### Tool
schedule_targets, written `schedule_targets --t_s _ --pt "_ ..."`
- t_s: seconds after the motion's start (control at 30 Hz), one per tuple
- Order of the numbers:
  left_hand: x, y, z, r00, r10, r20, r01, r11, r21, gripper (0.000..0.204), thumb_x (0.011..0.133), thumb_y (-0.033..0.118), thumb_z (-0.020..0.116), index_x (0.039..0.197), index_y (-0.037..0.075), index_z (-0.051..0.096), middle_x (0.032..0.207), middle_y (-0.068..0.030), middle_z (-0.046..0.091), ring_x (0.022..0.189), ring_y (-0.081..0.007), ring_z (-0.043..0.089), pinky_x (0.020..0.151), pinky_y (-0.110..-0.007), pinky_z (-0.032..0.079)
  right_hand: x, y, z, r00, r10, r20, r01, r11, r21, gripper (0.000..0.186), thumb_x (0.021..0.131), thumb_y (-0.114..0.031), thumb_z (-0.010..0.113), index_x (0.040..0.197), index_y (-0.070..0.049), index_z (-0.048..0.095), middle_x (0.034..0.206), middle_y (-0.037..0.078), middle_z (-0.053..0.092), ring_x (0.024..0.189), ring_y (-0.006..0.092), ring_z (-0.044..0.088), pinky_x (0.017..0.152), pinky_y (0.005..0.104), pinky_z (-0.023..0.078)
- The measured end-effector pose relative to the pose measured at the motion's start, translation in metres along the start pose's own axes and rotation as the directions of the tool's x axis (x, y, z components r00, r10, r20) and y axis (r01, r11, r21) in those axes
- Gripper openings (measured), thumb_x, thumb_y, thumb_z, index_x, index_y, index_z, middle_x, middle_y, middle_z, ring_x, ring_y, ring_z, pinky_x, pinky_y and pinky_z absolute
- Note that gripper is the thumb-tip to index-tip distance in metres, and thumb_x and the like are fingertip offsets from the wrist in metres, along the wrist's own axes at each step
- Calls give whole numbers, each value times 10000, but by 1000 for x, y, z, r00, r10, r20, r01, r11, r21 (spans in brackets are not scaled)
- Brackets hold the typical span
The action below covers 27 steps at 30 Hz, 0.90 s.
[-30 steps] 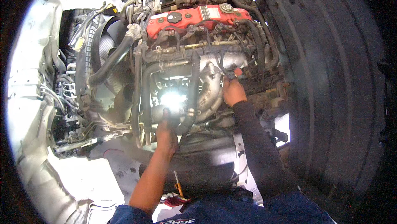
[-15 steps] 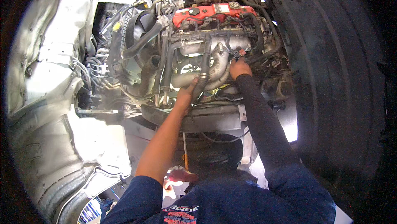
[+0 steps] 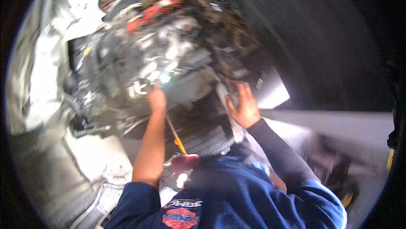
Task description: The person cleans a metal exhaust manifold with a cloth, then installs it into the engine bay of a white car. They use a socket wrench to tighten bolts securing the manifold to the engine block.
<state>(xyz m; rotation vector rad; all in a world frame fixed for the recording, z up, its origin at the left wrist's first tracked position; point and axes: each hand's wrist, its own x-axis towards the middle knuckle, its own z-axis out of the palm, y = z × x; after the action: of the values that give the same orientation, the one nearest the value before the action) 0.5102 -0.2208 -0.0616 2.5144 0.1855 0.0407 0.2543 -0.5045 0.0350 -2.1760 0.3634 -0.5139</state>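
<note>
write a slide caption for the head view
Blurred engine with red cover, left hand near its lower edge, right hand open.

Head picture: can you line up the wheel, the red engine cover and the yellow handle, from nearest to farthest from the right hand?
In the picture, from the right hand:
1. Yellow handle: lower, to its left.
2. Red engine cover: up and left, blurry.
3. Wheel: farthest, top left.

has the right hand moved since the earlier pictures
Yes: the right hand has drawn back toward the body, farther from the red engine cover.
</note>
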Motion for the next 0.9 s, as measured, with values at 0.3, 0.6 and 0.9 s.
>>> schedule_targets --t_s 0.3,0.6,0.9 --pt "-270 25 -43 479 874 79 -844 484 -230 520 1068 282 666 1442 -43 507 1459 -260 526 1355 -432 520 1169 -544 383 -291 30 -67 803 582 -127 -594 764 -252 511 938 -278 681 1321 25 531 1234 314 603 1068 487 674 922 559 569" --pt "-366 46 0 -105 898 428 -682 248 -688 435 1009 81 645 1414 -21 523 1328 -194 581 1055 -304 634 945 -429 524 -537 -40 -99 265 964 -26 -954 258 -152 619 976 -400 683 1431 3 563 1452 294 581 1280 457 630 1098 523 512" --pt "-412 78 31 -255 837 484 -634 234 -737 411 966 30 659 1363 -13 562 1219 -159 635 895 -261 621 892 -405 515 -752 -79 -169 -183 953 -241 -981 -161 111 648 952 -499 674 1350 12 648 1351 261 690 1287 389 657 1095 461 515"
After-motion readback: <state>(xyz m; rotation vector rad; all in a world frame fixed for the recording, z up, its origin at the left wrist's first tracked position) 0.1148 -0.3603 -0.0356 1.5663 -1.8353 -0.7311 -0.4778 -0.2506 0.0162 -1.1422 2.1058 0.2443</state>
